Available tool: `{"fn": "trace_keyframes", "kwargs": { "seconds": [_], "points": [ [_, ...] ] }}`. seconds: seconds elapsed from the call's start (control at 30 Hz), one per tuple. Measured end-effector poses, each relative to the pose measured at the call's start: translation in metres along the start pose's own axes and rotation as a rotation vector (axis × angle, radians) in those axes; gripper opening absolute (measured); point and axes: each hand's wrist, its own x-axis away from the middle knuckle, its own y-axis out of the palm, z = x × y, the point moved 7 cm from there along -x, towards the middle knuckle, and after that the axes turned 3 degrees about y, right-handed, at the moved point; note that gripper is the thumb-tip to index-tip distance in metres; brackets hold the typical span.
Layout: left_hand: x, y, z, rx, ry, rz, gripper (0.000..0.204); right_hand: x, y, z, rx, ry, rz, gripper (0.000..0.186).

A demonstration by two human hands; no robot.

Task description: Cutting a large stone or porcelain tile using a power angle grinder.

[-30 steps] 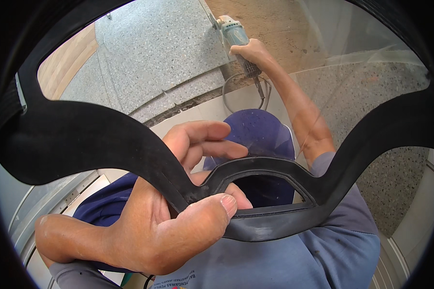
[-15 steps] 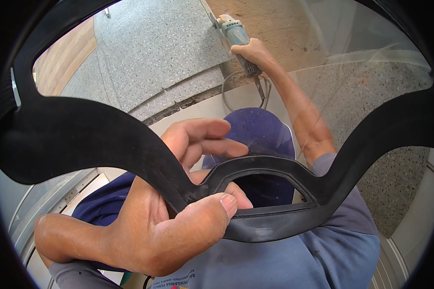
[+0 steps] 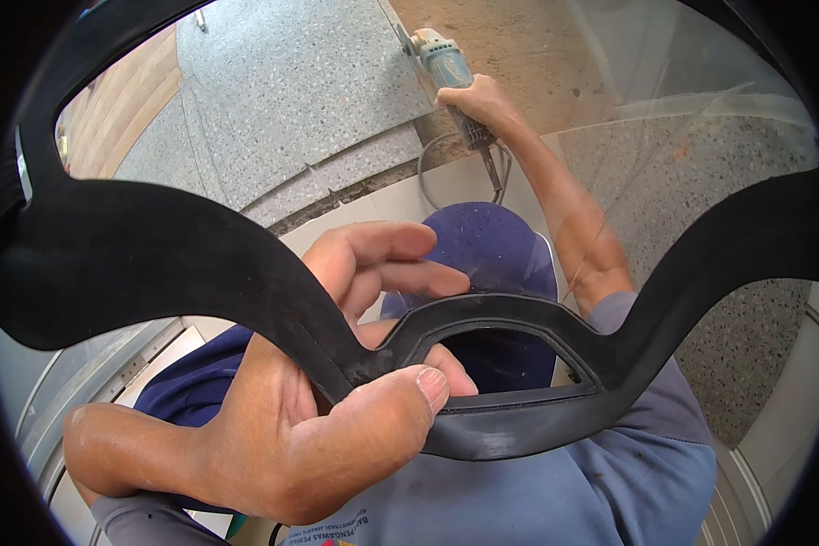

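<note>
Close before the view, a black-framed pair of clear goggles spans nearly the whole picture. My left hand grips its lower middle, thumb on the near side and fingers behind the frame. Farther off, my right hand is wrapped round the body of a pale teal angle grinder. The grinder's disc stands upright along the edge of a grey speckled floor slab; whether it touches is too small to tell. A dark cord hangs from the grinder's rear.
Brown bare ground lies right of the slab, seen through the clear lens. A pale strip runs along the slab's broken near edge. My blue-clad knee is below the grinder. Wood-look planks lie at far left.
The view and the goggles have shifted very slightly. Both hands keep their grips, and the grinder stays at the slab's edge.
</note>
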Motion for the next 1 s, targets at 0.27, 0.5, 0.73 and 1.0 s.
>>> {"fn": "trace_keyframes", "kwargs": {
  "seconds": [0.27,0.5,0.73,1.0],
  "points": [
    [0.001,0.0,0.0,0.0,-0.001,0.007,0.09,0.005,0.0,0.002,0.005,-0.001,-0.004,0.057],
    [0.004,0.001,-0.001,0.034,-0.015,0.044,0.091,0.014,-0.002,-0.001,-0.006,-0.003,-0.007,0.057],
    [0.008,0.007,0.003,0.065,0.009,0.083,0.091,0.017,-0.001,0.002,-0.01,0.033,-0.029,0.058],
    [0.013,0.006,-0.001,0.059,0.003,0.111,0.094,0.022,-0.001,0.002,0.009,-0.011,-0.008,0.051]
  ]
}}
